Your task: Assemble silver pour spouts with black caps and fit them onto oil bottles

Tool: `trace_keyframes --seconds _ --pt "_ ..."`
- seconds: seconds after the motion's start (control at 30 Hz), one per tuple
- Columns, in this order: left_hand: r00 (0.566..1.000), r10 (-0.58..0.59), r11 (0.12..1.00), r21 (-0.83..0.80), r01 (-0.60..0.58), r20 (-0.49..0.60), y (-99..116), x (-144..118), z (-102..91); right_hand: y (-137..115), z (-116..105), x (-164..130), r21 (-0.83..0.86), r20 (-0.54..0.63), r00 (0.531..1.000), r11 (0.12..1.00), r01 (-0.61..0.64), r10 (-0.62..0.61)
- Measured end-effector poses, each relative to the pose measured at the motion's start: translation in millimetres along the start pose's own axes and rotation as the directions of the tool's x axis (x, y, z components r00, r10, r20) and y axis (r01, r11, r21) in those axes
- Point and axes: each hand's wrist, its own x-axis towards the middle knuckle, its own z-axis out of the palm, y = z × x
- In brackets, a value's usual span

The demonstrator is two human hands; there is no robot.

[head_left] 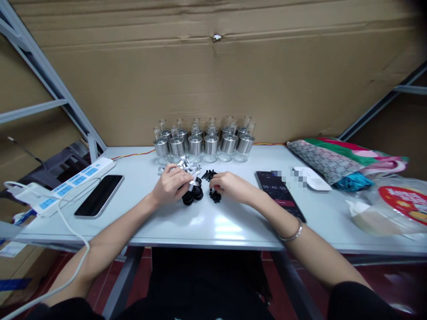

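Observation:
My left hand (171, 184) is closed on a small silvery-white part (194, 182), held between thumb and fingers above a cluster of round black caps (187, 198). Behind that hand lies a pile of similar silvery-white pieces (187, 165). My right hand (230, 186) has its fingertips pinched down at a little heap of small black pieces (215, 197); whether one is between them is hidden. Just beyond are some thin black pieces (208, 174). Two rows of glass bottles with metal sleeves (211, 145) stand upright at the back of the table.
On the left lie a white power strip (78, 180) with a cable and a dark-screened phone (99, 195). To the right are a phone with a running timer (282, 193), a white device (312, 179), a patterned bag (320, 158) and a plastic tub (380, 213). Cardboard (213, 84) walls the back.

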Motion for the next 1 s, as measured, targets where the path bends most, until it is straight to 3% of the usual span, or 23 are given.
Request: trace_keyframes --seconds 0.33,0.57,0.77,0.9,1.0 --pt "0.999 -0.024 1.0 0.002 0.024 0.031 0 -3 3.0 1 6 3 -0.043 -0.021 0.999 0.998 0.036 -0.037" --pt "0.999 -0.033 0.999 -0.017 0.034 0.038 2 -2 3.1 1 9 5 -0.177 -0.021 1.0 0.984 0.003 -0.007" --pt "0.997 -0.042 0.999 -0.007 0.042 0.071 3 -3 4.5 6 10 6 -0.106 -0.031 0.999 0.994 0.01 -0.013" --pt "0.999 -0.009 1.0 -0.026 0.01 0.037 3 -1 4.0 4 4 5 0.125 -0.219 0.972 0.99 -0.063 0.089" --pt "1.0 -0.001 0.999 -0.034 0.002 0.024 4 -1 4.0 -1 -3 4 0.499 -0.353 0.905 0.866 -0.031 0.236"
